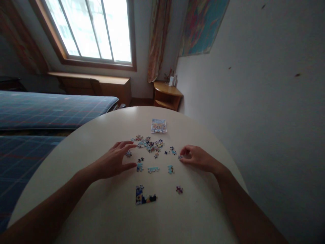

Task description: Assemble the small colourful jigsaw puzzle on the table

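My left hand rests on the table with its fingers apart, beside a joined blue corner section and near a few loose pieces. My right hand pinches a small jigsaw puzzle piece at the table surface. Between the hands lies a pile of loose puzzle pieces. Nearer me are a light-blue joined strip, a small blue-green section, a dark L-shaped section and a purplish cluster.
A square picture card lies beyond the pile on the round white table. A plaid mattress is at the left, a wooden corner shelf behind the table, and a white wall at the right.
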### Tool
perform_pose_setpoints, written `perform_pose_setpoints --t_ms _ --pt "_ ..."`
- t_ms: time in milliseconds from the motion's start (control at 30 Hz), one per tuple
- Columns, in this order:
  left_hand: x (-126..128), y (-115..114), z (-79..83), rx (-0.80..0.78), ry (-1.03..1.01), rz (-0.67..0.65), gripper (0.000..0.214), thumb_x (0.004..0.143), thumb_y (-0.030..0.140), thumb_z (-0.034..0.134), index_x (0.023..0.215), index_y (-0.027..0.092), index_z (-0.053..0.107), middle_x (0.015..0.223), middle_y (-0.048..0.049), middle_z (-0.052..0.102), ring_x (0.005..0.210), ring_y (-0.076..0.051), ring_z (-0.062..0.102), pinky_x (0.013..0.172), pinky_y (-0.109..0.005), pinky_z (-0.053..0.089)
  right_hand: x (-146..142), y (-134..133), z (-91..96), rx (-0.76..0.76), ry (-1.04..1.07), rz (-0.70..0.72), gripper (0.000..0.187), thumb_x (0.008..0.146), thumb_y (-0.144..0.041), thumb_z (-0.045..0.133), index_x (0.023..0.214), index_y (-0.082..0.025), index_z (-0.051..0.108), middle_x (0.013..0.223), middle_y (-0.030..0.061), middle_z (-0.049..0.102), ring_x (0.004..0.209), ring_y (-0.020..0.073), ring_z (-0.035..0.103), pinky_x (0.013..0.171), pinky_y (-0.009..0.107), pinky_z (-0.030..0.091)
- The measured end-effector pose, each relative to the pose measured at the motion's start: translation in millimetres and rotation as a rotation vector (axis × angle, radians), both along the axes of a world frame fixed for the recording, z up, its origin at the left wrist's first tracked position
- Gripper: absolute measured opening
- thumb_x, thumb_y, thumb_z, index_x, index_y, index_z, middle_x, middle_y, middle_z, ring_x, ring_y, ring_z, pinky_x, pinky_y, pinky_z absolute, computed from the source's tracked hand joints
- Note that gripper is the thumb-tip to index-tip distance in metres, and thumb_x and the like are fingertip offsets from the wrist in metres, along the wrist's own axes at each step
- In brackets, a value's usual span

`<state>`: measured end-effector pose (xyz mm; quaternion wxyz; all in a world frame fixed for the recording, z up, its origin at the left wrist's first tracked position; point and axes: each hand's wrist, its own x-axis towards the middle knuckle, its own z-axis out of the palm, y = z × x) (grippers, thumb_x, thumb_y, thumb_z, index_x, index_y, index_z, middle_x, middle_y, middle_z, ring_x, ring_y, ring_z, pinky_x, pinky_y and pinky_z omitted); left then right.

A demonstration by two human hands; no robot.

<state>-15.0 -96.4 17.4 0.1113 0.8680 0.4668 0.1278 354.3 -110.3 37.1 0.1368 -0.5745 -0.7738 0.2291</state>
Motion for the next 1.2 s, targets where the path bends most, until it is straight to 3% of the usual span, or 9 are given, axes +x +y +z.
perform_pose_setpoints --t_ms 133,333,433,567,733,1000,1200 --pt "2.3 -8.1 -0.9 -0.07 0.043 -0.146 0.085 0.08 0.065 0.062 0.149 0.024 0.032 0.159 -0.0091 0.026 0.147 -0.032 0.022 0.117 -0.048 0.03 -2.4 -1.0 -2.8 -0.042 0.08 0.052 0.016 0.08 -0.029 0.064 0.089 -0.017 0.062 0.081 0.0036 0.064 0.072 0.0152 0.057 0.065 0.027 0.043" --pt "-4.5 -4.4 0.5 -0.131 0.055 -0.201 0.078 0.082 0.062 0.063 0.148 0.03 0.036 0.161 -0.007 0.023 0.148 -0.035 0.016 0.117 -0.054 0.028 -16.3 -6.3 2.0 -0.075 0.216 0.132 0.019 0.087 -0.032 0.061 0.098 -0.018 0.068 0.084 0.0037 0.066 0.073 0.0146 0.058 0.066 0.027 0.044" --pt "-6.0 -1.1 3.8 -0.105 -0.017 -0.261 0.058 0.086 0.052 0.064 0.139 0.035 0.049 0.157 -0.0027 0.032 0.147 -0.031 0.02 0.117 -0.052 0.028 -41.4 -18.3 5.7 0.004 0.277 0.197 0.016 0.091 -0.03 0.059 0.097 -0.02 0.07 0.092 0.0048 0.068 0.08 0.0153 0.06 0.073 0.029 0.045" --pt "-0.8 -1.0 10.0 -0.097 -0.124 -0.384 0.034 0.09 0.036 0.063 0.124 0.035 0.064 0.14 -0.0012 0.053 0.137 -0.024 0.039 0.114 -0.044 0.035 -87.5 -39.6 2.2 0.106 0.352 0.321 0.009 0.091 -0.025 0.062 0.091 -0.023 0.071 0.104 0.0049 0.068 0.098 0.0166 0.062 0.087 0.031 0.046" --pt "6.0 -3.3 15.9 -0.092 -0.156 -0.459 0.027 0.09 0.026 0.063 0.115 0.031 0.069 0.118 -0.0013 0.067 0.119 -0.02 0.054 0.105 -0.037 0.041 -126.7 -49.5 -10.6 0.21 0.247 0.176 0.01 0.087 -0.022 0.068 0.094 -0.026 0.073 0.091 0.0012 0.074 0.09 0.018 0.065 0.089 0.036 0.044" --pt "9.7 -7.7 21.5 -0.092 -0.133 -0.489 0.021 0.087 0.025 0.066 0.104 0.033 0.074 0.113 -0.0006 0.068 0.109 -0.019 0.058 0.1 -0.036 0.043 -135.7 -41.6 -31.1 0.361 0.144 0.162 0.005 0.086 -0.028 0.07 0.087 -0.026 0.074 0.082 0.0016 0.074 0.089 0.0211 0.065 0.088 0.039 0.044" --pt "12.2 -11.9 25.0 -0.062 -0.114 -0.479 0.025 0.084 0.014 0.062 0.099 0.03 0.074 0.11 0.0003 0.069 0.106 -0.018 0.059 0.099 -0.034 0.044 -136.4 -45.3 -33.1 0.405 0.062 0.184 0.019 0.083 -0.029 0.072 0.102 -0.025 0.07 0.097 0.004 0.073 0.098 0.0236 0.062 0.09 0.04 0.043"
